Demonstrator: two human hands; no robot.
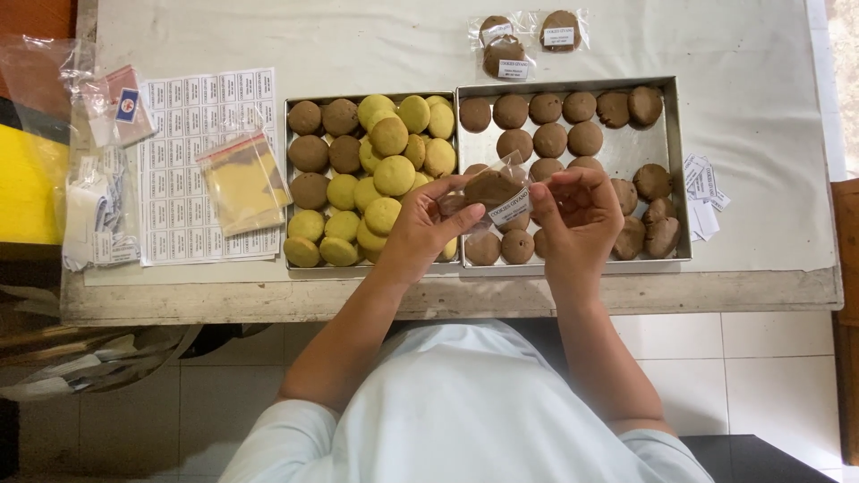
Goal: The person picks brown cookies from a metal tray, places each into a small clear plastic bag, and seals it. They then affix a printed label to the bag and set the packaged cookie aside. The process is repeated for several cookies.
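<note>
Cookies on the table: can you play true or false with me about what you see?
1. Both hands, left hand and right hand, hold a clear bag with a brown cookie inside. True.
2. The left tray holds only yellow cookies. False: it holds brown and yellow ones.
3. The right tray holds brown cookies. True.
4. The sheet of labels lies right of the trays. False: it lies to their left.
5. Bagged cookies lie beyond the trays. True.

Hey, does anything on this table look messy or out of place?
Little stands out. The loose white paper labels lie scattered askew off the right metal tray's edge, and the yellow-green round cookies are heaped unevenly in the left metal tray.
</note>
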